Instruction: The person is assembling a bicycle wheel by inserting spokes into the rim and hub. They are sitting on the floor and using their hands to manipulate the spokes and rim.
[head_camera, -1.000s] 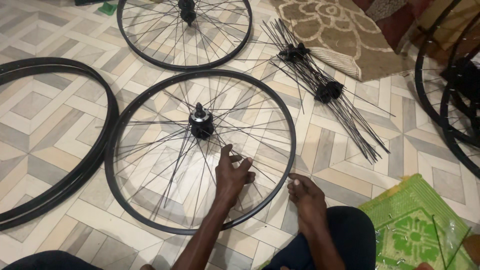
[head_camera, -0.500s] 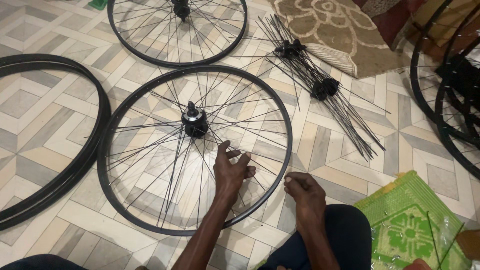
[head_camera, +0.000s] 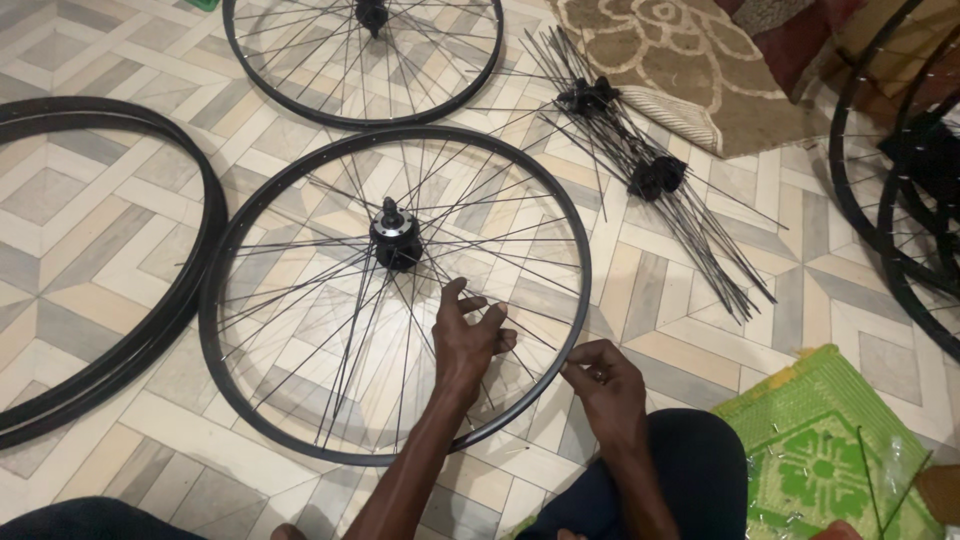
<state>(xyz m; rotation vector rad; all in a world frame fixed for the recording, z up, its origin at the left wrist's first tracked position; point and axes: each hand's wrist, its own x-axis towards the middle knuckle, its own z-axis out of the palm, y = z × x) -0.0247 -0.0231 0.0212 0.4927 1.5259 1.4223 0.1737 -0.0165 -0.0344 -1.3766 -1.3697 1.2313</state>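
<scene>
A black bicycle wheel rim lies flat on the tiled floor, its hub in the middle and thin spokes fanning out loosely. My left hand rests inside the rim on the near-right spokes, fingers spread over them. My right hand is at the rim's near-right edge, fingertips pinched together at the rim; what they pinch is too small to make out.
A second spoked wheel lies beyond. Bare black rims are stacked at left, more wheels at right. Two hubs with loose spoke bundles lie by a brown rug. A green mat is at my right knee.
The view has shifted so the wheel sits a little further left and lower. My right hand has closed in on the rim edge; my left hand stays on the spokes.
</scene>
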